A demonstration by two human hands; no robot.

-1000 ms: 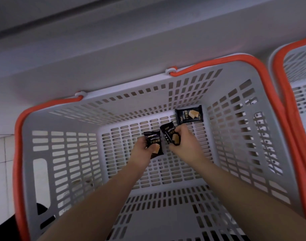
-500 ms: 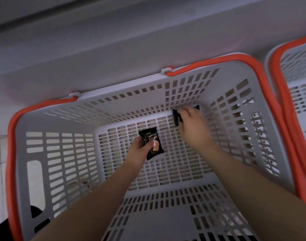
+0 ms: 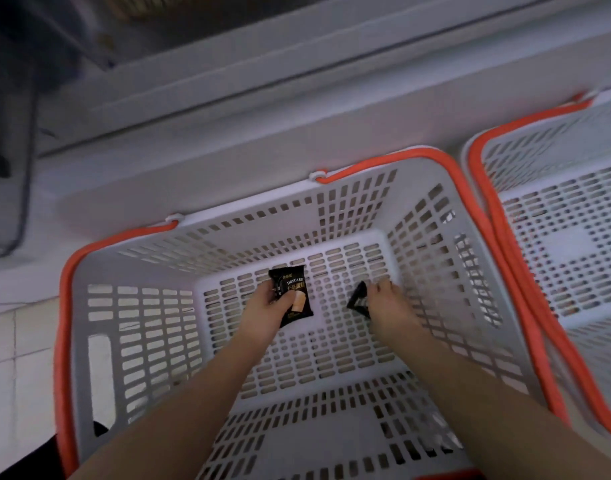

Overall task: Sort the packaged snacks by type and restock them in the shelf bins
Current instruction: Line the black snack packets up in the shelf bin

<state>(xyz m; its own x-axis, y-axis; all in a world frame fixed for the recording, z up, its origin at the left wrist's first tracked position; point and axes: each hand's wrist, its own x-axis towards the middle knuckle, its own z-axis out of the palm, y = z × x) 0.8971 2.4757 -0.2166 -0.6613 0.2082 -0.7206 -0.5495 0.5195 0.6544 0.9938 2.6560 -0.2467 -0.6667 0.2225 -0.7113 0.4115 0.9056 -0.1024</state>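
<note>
Both my arms reach down into a grey slotted basket (image 3: 137, 327) with orange handles. My left hand (image 3: 262, 311) grips a black snack packet (image 3: 292, 289) printed "DRYCAKE", thumb across its front, just above the basket floor. To its right, my right hand (image 3: 389, 306) holds black snack packets (image 3: 359, 302) edge-on, mostly hidden behind the fingers. How many it holds I cannot tell. No loose packet shows on the basket floor.
A second grey basket (image 3: 557, 244) with orange handles stands touching the first on the right. A white shelf ledge (image 3: 228, 161) runs along the far side of both. Pale floor tiles (image 3: 16, 358) show at the left, a dark object (image 3: 6, 133) at the upper left.
My right hand picked up the packet from the far right corner and drew back toward me. My left hand kept its packet. My view tilted up, so the baskets sit lower.
</note>
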